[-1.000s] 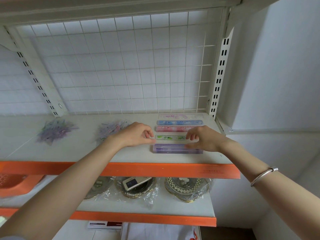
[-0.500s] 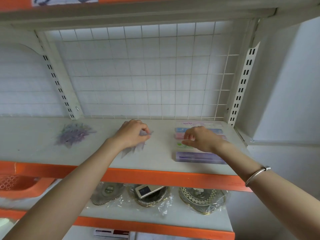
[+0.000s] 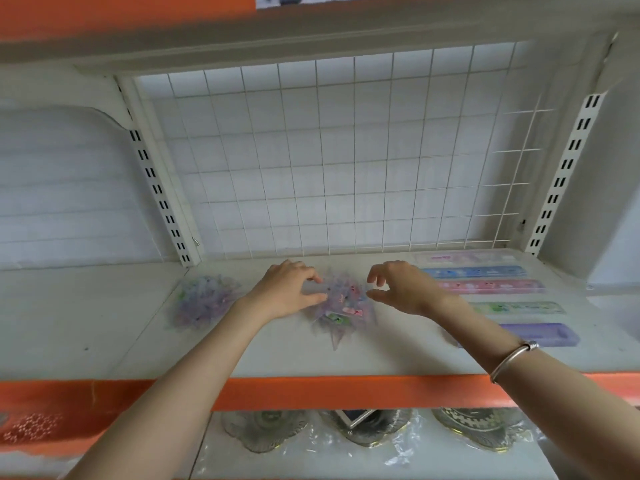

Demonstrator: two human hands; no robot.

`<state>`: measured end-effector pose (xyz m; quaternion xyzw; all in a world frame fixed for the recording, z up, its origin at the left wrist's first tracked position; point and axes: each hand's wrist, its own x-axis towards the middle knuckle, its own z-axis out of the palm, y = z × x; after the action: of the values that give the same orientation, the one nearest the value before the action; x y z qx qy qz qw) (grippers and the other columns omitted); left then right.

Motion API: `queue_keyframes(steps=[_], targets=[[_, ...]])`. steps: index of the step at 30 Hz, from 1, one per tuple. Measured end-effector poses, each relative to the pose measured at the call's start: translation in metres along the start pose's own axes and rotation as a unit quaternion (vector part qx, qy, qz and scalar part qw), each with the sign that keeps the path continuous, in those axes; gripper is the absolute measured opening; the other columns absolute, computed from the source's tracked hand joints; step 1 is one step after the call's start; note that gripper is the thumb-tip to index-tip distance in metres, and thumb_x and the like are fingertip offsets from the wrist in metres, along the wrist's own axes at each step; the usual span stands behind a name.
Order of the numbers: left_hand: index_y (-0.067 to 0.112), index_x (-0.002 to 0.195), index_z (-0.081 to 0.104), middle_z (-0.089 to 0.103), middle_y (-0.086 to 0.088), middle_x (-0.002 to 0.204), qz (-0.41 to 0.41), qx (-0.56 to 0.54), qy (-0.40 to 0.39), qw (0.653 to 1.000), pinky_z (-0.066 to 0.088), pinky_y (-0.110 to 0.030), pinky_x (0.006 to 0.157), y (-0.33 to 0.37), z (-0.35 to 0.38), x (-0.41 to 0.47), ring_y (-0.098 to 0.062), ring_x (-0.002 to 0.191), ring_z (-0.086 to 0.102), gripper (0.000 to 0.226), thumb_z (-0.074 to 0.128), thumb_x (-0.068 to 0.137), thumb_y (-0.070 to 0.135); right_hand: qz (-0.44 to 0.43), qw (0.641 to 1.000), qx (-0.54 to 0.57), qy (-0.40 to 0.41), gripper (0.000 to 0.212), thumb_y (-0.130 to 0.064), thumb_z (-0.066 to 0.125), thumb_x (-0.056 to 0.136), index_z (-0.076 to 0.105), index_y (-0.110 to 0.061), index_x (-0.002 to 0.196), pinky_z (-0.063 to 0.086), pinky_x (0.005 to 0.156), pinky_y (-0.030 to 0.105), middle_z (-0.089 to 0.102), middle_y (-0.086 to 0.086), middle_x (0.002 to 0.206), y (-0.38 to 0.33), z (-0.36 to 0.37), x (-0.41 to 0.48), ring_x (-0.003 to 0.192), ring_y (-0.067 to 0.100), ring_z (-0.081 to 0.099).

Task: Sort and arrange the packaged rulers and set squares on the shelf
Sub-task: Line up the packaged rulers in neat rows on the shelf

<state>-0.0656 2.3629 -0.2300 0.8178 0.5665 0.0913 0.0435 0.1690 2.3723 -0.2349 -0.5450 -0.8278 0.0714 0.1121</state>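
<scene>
Pile of packaged set squares [image 3: 344, 304] splayed mid-shelf [image 3: 104, 341]. Left hand [image 3: 287, 292] pinches its left edge; right hand [image 3: 401, 289] loose, empty, just beside right edge. Likely light, stiff, slippery film: squeeze stack from both sides.

A shop: a display shelf [image 3: 311, 362] with an orange front edge [image 3: 346, 393], slotted white uprights [image 3: 568, 164] and a wire grid [image 3: 346, 161] at the back. Packaged rulers [image 3: 485, 287] lie in a row at its right end, set squares [image 3: 343, 306] sit in heaps, and wrapped dishes [image 3: 481, 427] stand below.

Soft even daylight, slight blur, wide-angle edge bowing
</scene>
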Motion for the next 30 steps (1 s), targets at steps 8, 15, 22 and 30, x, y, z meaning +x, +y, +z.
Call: queue_keyframes(steps=[8,15,22,30], targets=[[0.025,0.123,0.056,0.050,-0.002,0.133,0.054,-0.056,-0.029,0.997,0.034,-0.038,0.104,-0.023,0.012,0.005,-0.021,0.125,0.041,0.045,0.057,0.087,0.053,0.114,0.989,0.084,0.052,0.046,-0.044,0.055,0.091,0.052,-0.016,0.128,0.043,0.092,0.035,0.054,0.010,0.125,-0.036,0.027,0.007,0.113,0.026,0.051],[0.021,0.132,0.040,0.039,-0.012,0.137,-0.016,-0.185,-0.054,0.981,0.034,-0.034,0.105,-0.029,0.026,0.010,-0.028,0.127,0.040,0.055,0.058,0.088,0.050,0.209,0.959,0.193,-0.004,0.068,-0.047,0.059,0.087,0.035,-0.017,0.143,0.036,0.098,0.035,0.051,0.015,0.134,-0.048,0.041,0.015,0.125,0.033,0.044],[0.017,0.142,0.030,0.041,-0.013,0.141,-0.088,-0.276,-0.027,0.957,0.037,-0.030,0.098,-0.028,0.042,0.015,-0.028,0.125,0.043,0.065,0.061,0.089,0.040,0.220,0.936,0.273,0.023,0.040,-0.042,0.062,0.085,0.054,-0.018,0.117,0.044,0.095,0.042,0.063,0.011,0.108,-0.056,0.053,0.019,0.111,0.032,0.050],[0.023,0.141,0.038,0.041,-0.008,0.142,-0.160,-0.358,-0.008,0.920,0.035,-0.019,0.085,-0.053,0.049,0.010,-0.020,0.123,0.045,0.057,0.061,0.089,0.032,0.181,0.933,0.309,0.029,0.031,-0.040,0.062,0.085,0.056,-0.022,0.108,0.046,0.090,0.037,0.064,0.002,0.098,-0.074,0.066,0.033,0.108,0.030,0.052]])
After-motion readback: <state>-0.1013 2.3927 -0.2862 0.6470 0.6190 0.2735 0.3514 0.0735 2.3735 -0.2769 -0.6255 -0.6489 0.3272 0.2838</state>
